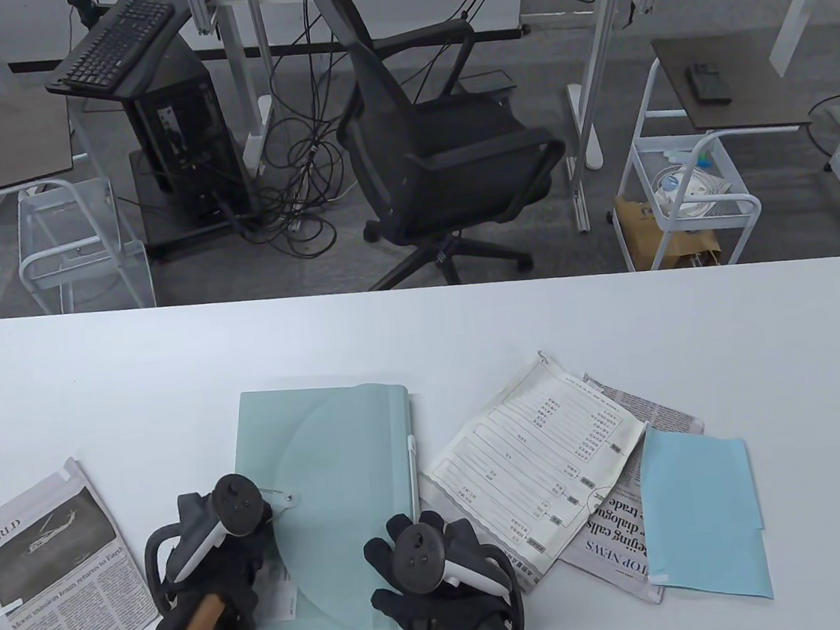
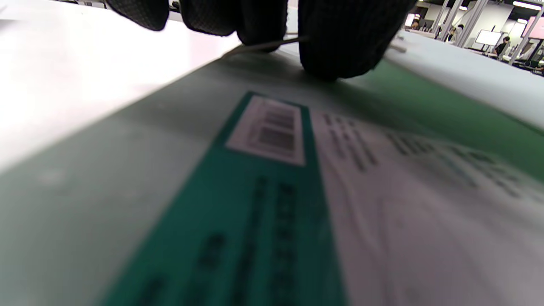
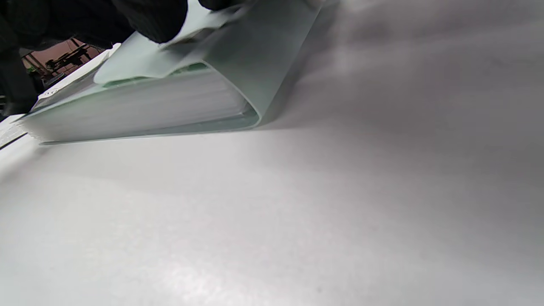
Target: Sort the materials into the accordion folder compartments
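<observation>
A pale green accordion folder (image 1: 329,452) lies closed and flat in the middle of the table. My left hand (image 1: 220,554) is at its left edge. In the left wrist view its fingertips (image 2: 340,38) press on the labelled cover (image 2: 272,140) and pinch the thin white elastic cord (image 2: 259,46), whose tab (image 1: 289,498) pokes out beside the hand. My right hand (image 1: 430,554) is on the folder's near right corner. In the right wrist view its fingers (image 3: 157,17) hold the slightly raised flap edge (image 3: 140,63) above the stacked pockets (image 3: 161,106).
A folded newspaper (image 1: 49,571) lies at the left. Right of the folder lie a printed form (image 1: 540,460), a second newspaper (image 1: 624,541) under it, and a light blue sheet (image 1: 703,510). An office chair (image 1: 441,155) stands beyond the table's far edge.
</observation>
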